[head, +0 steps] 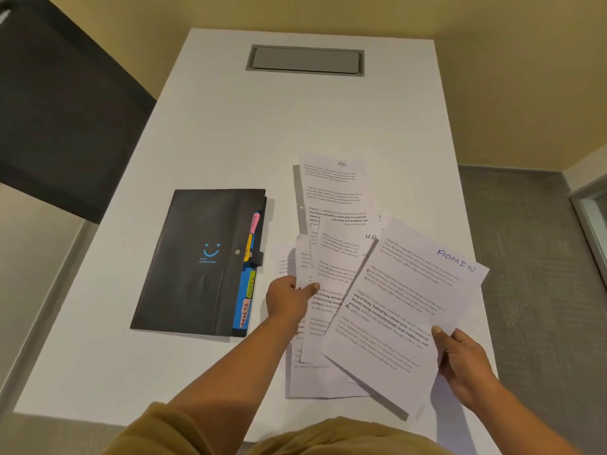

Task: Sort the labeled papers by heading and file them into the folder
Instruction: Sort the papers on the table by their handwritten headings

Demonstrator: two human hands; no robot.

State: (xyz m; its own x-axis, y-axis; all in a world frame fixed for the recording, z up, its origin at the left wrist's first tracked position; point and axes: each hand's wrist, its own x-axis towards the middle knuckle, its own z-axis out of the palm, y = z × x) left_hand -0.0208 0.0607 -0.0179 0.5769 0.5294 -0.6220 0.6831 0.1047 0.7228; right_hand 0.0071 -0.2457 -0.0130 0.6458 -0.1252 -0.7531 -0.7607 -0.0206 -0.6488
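A black folder (197,261) with a blue smiley lies shut on the white table (230,133), coloured tabs along its right edge. To its right lies a loose spread of several printed papers (331,284); the farthest sheet (335,188) is headed HR. My right hand (460,359) grips the near right edge of a sheet headed ADMIN (400,310), lifted at a tilt over the spread. My left hand (289,297) pinches the left edge of a paper in the spread, thumb on top.
A grey cable hatch (305,59) is set into the table's far end. A dark chair (59,103) stands at the left. Grey carpet (532,257) runs along the table's right side.
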